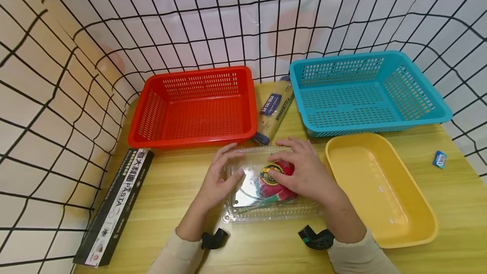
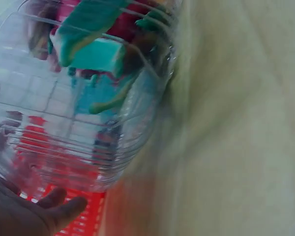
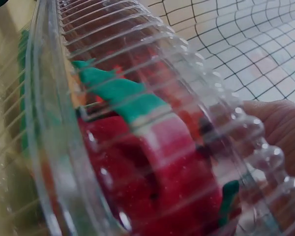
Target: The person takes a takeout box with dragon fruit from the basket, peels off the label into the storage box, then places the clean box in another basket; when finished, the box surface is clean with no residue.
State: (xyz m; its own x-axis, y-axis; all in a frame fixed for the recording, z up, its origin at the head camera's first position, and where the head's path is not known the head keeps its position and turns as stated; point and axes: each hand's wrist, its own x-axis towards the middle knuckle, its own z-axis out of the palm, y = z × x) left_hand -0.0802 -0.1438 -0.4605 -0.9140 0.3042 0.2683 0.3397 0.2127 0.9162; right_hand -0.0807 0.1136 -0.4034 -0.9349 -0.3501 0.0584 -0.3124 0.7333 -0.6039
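Note:
A clear plastic clamshell box (image 1: 247,211) with a ribbed rim lies on the table, a black-and-yellow round sticker (image 1: 272,174) on its lid. Inside, toward the right, is a red dragon fruit (image 1: 283,191) with green-tipped scales, seen close through the ribbed wall in the right wrist view (image 3: 123,157). My left hand (image 1: 220,177) is at the box's left end, fingers spread and loosely bent over the lid. Over the right part of the lid lies my right hand (image 1: 306,171), its thumb by the sticker and fingers reaching across; it partly covers the fruit.
A red basket (image 1: 201,117) stands at the back left and a blue basket (image 1: 350,105) at the back right. Between them lies a spaghetti packet (image 1: 272,113). A yellow tray (image 1: 374,185), a black pasta box (image 1: 114,206) and a small blue packet (image 1: 440,160) flank the clamshell. Black wire mesh (image 1: 258,24) encloses the table.

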